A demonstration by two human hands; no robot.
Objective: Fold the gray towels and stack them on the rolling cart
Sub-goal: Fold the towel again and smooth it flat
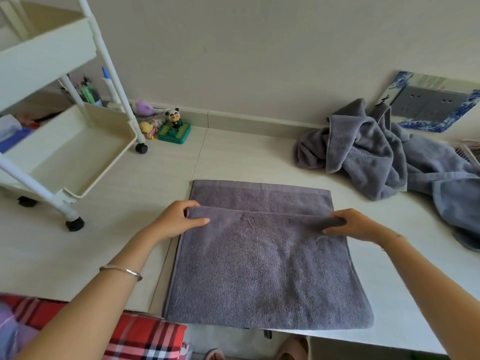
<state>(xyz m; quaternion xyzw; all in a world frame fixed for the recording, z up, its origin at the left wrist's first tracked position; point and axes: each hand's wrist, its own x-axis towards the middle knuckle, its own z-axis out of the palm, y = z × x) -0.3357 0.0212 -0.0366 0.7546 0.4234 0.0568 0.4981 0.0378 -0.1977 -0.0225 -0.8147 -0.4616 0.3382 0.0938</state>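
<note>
I could read no text; the print on the blue-patterned board (431, 101) was too small for me.

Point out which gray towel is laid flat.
The towel gripped by the left hand and right hand, spread flat and part-folded; the other towels lie crumpled together at the right.

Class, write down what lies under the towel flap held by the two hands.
Beneath the flap gripped by the left hand and right hand lies the gray towel's own lower layer; only its far strip shows. The rest, and the pale surface under it, is covered.
</note>
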